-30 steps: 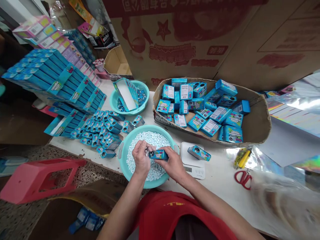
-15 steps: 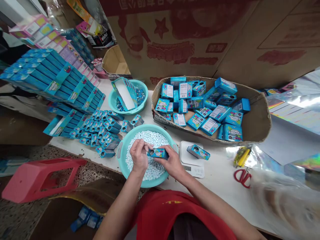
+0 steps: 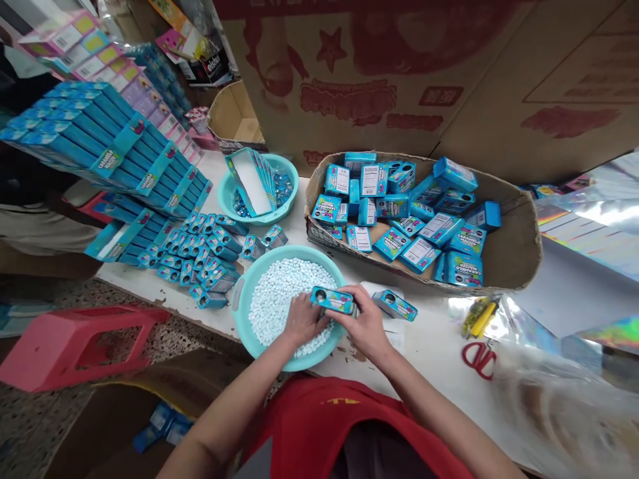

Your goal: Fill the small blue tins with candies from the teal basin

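Note:
My right hand (image 3: 368, 320) grips a small blue candy box (image 3: 332, 300) by its right end, over the right side of a turquoise basin (image 3: 239, 332). A round hole shows in the box's upward-facing narrow side. My left hand (image 3: 303, 320) is low in the basin, at the white candies (image 3: 274, 293), just below the box's left end. Its fingertips are hidden, so I cannot see what they hold. Right of the basin, another blue box with a hole (image 3: 395, 305) rests on a white scale (image 3: 397, 332), which my right hand partly covers.
A low cardboard tray (image 3: 514, 233) behind holds many blue boxes. Small boxes with holes (image 3: 200, 249) cluster at left, beside stacked display cartons (image 3: 114, 146). A second turquoise bowl (image 3: 284, 211) stands behind. Red scissors (image 3: 479, 359) and plastic film (image 3: 549, 399) lie right; a red stool (image 3: 50, 352) stands left.
My right hand has lifted the box up and to the right, partly over the scale. My left hand has dropped from the box's hole down to the candies.

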`<state>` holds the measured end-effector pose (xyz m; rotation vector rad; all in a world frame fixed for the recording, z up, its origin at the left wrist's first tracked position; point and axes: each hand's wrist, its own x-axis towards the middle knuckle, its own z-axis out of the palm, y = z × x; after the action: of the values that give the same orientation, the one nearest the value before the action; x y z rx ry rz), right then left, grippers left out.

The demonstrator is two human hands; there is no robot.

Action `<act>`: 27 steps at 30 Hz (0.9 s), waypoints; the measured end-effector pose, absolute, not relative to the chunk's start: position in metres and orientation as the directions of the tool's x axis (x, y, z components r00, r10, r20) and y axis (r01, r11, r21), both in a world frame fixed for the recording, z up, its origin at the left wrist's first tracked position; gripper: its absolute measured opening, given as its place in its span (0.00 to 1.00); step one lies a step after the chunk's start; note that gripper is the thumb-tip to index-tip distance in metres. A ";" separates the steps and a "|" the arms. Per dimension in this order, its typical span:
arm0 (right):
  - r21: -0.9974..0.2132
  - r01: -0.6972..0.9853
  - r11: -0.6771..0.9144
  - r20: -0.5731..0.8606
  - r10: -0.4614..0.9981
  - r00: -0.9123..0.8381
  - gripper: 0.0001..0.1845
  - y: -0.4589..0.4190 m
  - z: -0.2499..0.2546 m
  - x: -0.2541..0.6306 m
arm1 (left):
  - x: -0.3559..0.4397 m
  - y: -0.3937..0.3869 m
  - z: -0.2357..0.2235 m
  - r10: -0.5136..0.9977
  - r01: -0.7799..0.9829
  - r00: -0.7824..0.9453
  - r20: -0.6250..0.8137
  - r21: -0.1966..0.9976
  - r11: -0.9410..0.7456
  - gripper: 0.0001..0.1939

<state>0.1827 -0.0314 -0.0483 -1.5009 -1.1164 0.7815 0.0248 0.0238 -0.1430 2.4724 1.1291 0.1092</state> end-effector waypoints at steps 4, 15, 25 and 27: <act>-0.961 0.277 -0.005 0.074 0.959 0.275 0.14 -0.025 -0.056 0.169 | 0.005 0.049 -0.137 0.861 0.771 0.492 -0.130 0.525 -0.361 0.06; -0.846 0.524 -0.097 -0.008 0.986 0.169 0.17 -0.017 -0.070 0.154 | 0.024 0.063 -0.058 0.886 -0.424 0.017 -0.464 0.799 0.427 0.14; -0.827 0.559 -0.063 0.009 0.992 0.124 0.17 -0.007 -0.056 0.140 | 0.034 0.067 -0.039 0.945 -0.387 -0.138 -0.297 0.894 0.224 0.13; -0.830 0.554 -0.065 0.000 0.993 0.117 0.17 -0.008 -0.057 0.141 | 0.036 0.067 -0.040 0.945 -0.359 -0.150 -0.292 0.906 0.223 0.13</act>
<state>0.1406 -0.0078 -0.0568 -1.7073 -1.5173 0.8088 0.0363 0.0667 -0.0403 0.6608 1.2041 1.2933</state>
